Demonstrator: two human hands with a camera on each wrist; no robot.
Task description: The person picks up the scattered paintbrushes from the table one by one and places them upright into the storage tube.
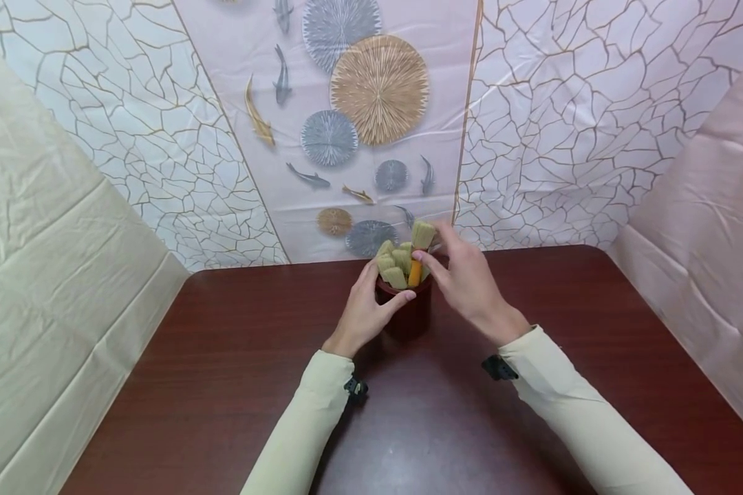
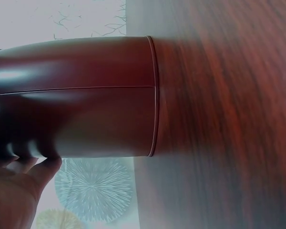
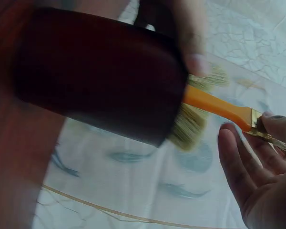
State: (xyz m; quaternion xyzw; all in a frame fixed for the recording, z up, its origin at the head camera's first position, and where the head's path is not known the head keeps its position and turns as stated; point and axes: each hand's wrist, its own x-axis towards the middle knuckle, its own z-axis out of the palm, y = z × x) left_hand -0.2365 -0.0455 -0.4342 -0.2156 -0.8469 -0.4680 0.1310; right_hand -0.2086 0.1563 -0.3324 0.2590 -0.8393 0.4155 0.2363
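Note:
A dark red-brown cylindrical holder (image 1: 408, 320) stands upright near the table's back edge, packed with paintbrushes (image 1: 395, 278) whose pale bristles point up. My left hand (image 1: 364, 311) grips its upper left side, thumb across the front; in the left wrist view fingertips press the holder's wall (image 2: 86, 109). My right hand (image 1: 473, 289) pinches one paintbrush (image 1: 424, 235) by its gold metal band, clearly seen in the right wrist view on that brush (image 3: 219, 106). Its orange handle reaches down inside the holder's rim, so the handle's lower end is hidden. Bristles of this brush rise above the others.
The dark wooden table (image 1: 223, 385) spreads out in front and to both sides. A patterned cloth (image 1: 532, 137) hangs close behind the table's back edge. Plain pale cloth (image 1: 56, 275) hangs at the left, with more at the right.

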